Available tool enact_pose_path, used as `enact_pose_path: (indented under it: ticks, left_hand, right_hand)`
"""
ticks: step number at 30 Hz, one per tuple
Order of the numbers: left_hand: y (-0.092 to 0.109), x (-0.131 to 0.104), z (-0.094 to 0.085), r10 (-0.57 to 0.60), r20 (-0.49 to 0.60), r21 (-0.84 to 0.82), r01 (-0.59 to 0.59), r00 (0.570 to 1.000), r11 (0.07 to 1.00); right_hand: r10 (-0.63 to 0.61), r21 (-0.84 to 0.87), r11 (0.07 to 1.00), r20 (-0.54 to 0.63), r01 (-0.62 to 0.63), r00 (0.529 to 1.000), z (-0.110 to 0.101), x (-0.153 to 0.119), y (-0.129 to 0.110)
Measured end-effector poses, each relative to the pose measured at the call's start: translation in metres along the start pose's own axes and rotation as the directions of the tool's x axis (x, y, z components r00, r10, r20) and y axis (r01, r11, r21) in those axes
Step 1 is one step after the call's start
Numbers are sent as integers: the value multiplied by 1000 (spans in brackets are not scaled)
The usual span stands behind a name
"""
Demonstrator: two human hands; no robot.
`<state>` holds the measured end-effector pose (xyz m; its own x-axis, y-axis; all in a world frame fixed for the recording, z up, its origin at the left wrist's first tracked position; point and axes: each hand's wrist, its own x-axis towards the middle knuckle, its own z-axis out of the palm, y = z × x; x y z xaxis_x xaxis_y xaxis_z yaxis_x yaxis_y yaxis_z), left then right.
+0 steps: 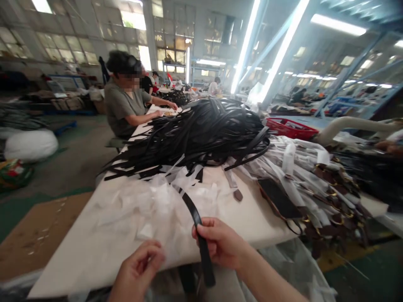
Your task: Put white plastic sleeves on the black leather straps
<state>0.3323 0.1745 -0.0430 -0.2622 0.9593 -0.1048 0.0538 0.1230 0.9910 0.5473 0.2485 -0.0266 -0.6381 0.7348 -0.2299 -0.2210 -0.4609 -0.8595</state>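
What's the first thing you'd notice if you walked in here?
The huge heap of black straps in the middle of the table. Close up, the right hand grips one black strap while the left hand pinches thin white paper. A person sits at the table's far left.

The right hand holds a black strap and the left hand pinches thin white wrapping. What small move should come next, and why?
Probably the right hand should draw the black strap toward the table edge, while the left hand holds the white wrapping back. The strap's far end lies under that wrapping, and its near end already hangs past the white table.
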Motion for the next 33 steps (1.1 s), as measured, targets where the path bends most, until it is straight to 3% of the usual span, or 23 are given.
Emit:
enact_pose_path:
  ticks: [2,4,8,10,15,20,21,23,26,28,31,33]
  left_hand:
    - [5,-1,1,-26,-29,-26,25,999,999]
    - [7,-6,-2,-99,-67,-67,95,993,993]
    - [6,-15,-9,-155,-39,-53,153,987,987]
    - [4,-16,-11,-121,-15,-38,120,993,992]
    - [-2,-15,-11,-111,-116,-147,93,987,985]
    - [-7,-11,-17,-55,-104,-94,45,993,995]
    - [-5,-8,-21,-51,-135,-111,36,990,993]
    - [4,-3,-34,-60,-312,-227,-13,948,974]
    - [30,5,-67,-84,-619,-384,-208,781,899]
    - [53,3,-93,-87,-695,-394,-277,714,876]
    - [80,-12,-126,-72,-658,-360,-229,750,904]
    - [89,-25,-134,-43,-598,-298,-172,800,939]
  right_hand:
    - [-36,324,946,3,34,999,14,8,18]
    - [-124,369,918,-75,143,989,21,15,21]
    - [-278,174,938,-142,300,950,23,25,17]
    - [-299,77,947,-135,311,945,24,28,17]
    - [-331,1,943,-129,333,935,35,32,18]
    - [-382,-71,924,-124,376,916,45,38,12]
    - [-396,-84,918,-121,388,910,46,40,10]
    - [-419,-109,907,-127,407,899,47,44,5]
    - [-416,-142,907,-155,396,896,43,52,-4]
    - [-396,-131,917,-183,377,900,39,57,-8]
    - [-352,-48,935,-212,350,912,35,63,-9]
    - [-309,31,946,-209,322,928,36,64,-8]
